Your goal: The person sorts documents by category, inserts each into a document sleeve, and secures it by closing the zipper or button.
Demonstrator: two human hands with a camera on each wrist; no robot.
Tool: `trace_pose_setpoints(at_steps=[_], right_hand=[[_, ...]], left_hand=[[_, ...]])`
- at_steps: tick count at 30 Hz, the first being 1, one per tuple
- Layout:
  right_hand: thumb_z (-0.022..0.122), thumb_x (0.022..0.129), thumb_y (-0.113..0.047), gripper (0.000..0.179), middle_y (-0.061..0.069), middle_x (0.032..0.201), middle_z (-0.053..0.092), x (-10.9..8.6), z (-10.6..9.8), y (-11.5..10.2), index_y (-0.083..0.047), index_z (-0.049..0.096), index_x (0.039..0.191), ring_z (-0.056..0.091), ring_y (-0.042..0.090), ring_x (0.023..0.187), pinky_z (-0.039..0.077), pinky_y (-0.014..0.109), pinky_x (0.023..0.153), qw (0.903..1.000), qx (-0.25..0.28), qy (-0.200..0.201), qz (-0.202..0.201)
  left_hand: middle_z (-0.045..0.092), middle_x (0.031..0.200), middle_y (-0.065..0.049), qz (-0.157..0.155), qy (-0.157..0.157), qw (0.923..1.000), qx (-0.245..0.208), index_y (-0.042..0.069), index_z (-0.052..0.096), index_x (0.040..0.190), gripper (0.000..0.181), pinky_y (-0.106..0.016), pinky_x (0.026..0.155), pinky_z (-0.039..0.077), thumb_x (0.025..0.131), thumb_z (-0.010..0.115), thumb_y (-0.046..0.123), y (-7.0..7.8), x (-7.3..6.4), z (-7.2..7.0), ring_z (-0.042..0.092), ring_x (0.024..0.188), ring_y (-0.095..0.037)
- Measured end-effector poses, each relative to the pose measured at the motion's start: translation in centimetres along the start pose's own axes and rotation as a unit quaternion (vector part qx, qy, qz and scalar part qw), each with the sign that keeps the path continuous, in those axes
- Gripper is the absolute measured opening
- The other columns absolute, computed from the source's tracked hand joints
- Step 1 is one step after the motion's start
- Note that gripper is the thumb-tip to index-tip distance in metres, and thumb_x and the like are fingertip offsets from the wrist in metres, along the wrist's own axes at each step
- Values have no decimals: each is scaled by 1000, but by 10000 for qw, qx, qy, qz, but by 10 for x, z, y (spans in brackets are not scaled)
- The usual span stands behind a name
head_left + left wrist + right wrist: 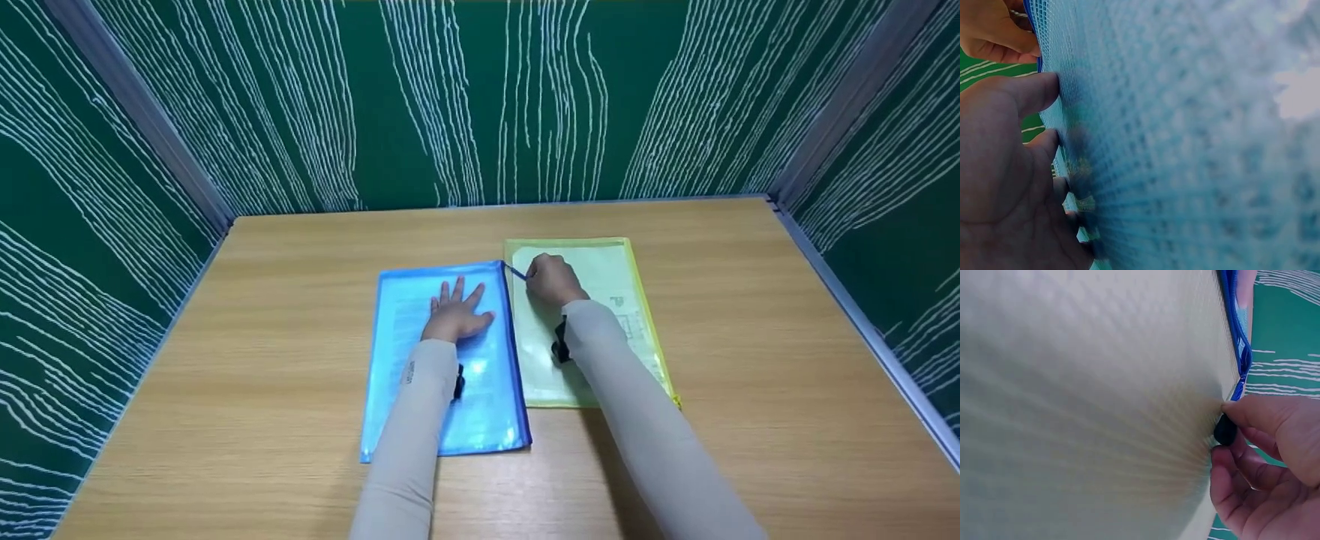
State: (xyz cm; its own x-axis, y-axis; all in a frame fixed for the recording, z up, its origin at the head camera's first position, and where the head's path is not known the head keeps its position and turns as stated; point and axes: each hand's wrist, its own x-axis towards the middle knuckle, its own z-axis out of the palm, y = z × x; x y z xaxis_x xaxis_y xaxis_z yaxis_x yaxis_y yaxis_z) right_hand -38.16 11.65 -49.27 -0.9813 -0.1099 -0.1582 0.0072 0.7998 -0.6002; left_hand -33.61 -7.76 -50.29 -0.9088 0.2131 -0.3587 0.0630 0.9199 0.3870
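A blue mesh zipper pouch (405, 300) lies on the table with papers showing through it. My left hand (454, 319) rests on its upper part, fingers spread; in the left wrist view the thumb and fingertips of that hand (1005, 157) touch the mesh. From the pouch's top right corner the end of the blue zipper (516, 271) stretches to my right hand (553, 281), which pinches it above a yellow zipper pouch (600, 262). A small dark piece (1225, 430) shows between the fingers of the right hand (1275, 461) in the right wrist view.
The yellow pouch holds printed sheets and lies partly beside the blue one, its zipper end (676, 401) at the lower right. Around them spreads the wooden table (285, 337). Green panels (480, 105) with white lines stand along the table's back and both sides.
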Motion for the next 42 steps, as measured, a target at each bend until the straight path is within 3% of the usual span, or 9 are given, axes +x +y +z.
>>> trace_pose_setpoints(at_steps=[5, 12, 20, 42], right_hand=[[55, 92, -3, 16, 17, 102, 65, -3, 1, 2, 1, 67, 103, 58, 24, 85, 50, 33, 75, 9990, 427, -74, -63], [56, 91, -1, 18, 19, 103, 67, -6, 2, 6, 3, 69, 102, 60, 24, 86, 52, 35, 78, 9983, 458, 59, -360], [59, 89, -2, 14, 15, 88, 67, -12, 2, 11, 1, 71, 95, 54, 16, 67, 43, 23, 56, 9974, 494, 172, -487], [60, 87, -3, 14, 13, 87, 67, -26, -2, 20, 0, 71, 95, 52, 13, 65, 42, 22, 56, 9967, 564, -63, -578]], left_hand=[[-10, 162, -5, -12, -3, 10000, -30, 32, 12, 155, 67, -53, 119, -6, 97, 40, 53, -1, 0, 0, -16, 147, -34], [-10, 162, -6, -74, -80, 9999, -78, 31, 12, 155, 68, -53, 119, -6, 97, 40, 54, 3, -2, -2, -16, 147, -34], [-9, 163, -6, -140, -53, 9998, -131, 32, 12, 155, 68, -52, 120, -5, 97, 42, 53, 3, -3, -5, -16, 148, -34], [-8, 163, -2, -467, -36, 9979, -448, 34, 15, 154, 70, -50, 120, -6, 95, 46, 54, 5, 4, -3, -16, 148, -31]])
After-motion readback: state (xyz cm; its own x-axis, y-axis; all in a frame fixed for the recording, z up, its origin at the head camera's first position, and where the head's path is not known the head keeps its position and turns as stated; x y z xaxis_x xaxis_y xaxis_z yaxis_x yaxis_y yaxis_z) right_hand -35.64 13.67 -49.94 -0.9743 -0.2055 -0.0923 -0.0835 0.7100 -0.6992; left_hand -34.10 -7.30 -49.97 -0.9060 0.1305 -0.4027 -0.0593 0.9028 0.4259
